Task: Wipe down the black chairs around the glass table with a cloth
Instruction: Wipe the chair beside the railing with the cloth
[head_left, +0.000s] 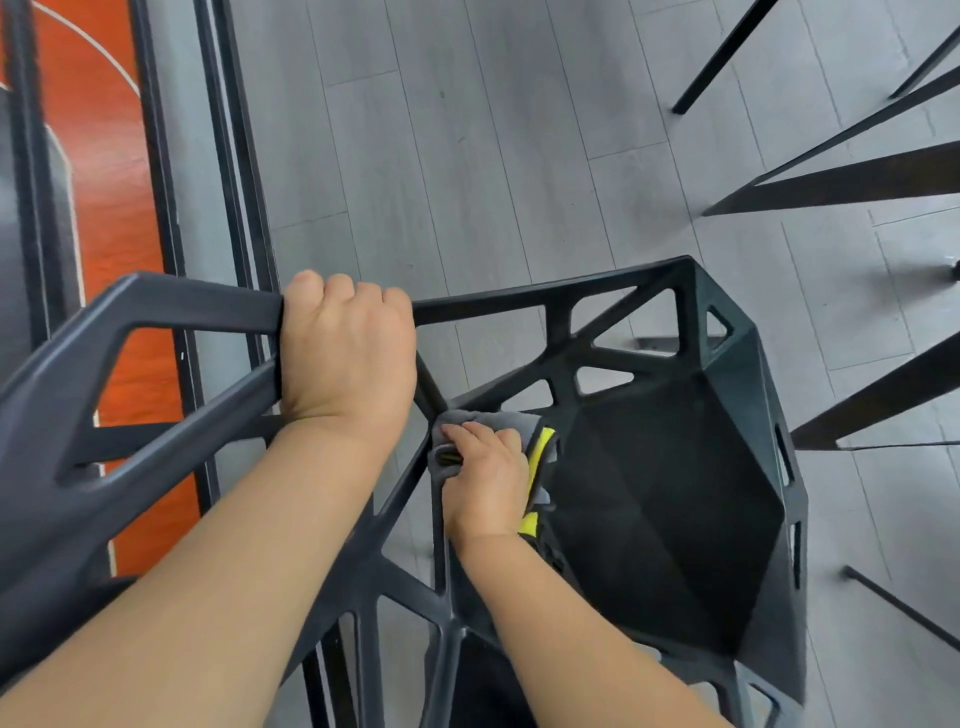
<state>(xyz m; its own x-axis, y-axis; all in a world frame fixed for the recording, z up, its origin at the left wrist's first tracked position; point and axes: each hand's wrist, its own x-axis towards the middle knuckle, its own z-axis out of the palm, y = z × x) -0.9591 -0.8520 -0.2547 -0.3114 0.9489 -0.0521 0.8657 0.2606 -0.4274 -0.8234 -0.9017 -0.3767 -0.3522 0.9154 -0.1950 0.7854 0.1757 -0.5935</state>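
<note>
Over the grey plank floor (467, 156), the left hand (348, 353) is gripping the top rail (197, 306) of the black chair (727, 364), fingers (337, 288) curled fully over it. Lower down, the right hand (485, 478) is clutching a grey and yellow cloth (540, 452), fingers wrapped around the bunched fabric, and is pressing it against a slanted strut (402, 493) of the open backrest, just beside the seat (675, 493). Slanted black legs (841, 182) are standing well apart to the right.

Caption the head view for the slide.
Left hand grips the top rail of the black chair; right hand holds a grey-and-yellow cloth against it.
</note>
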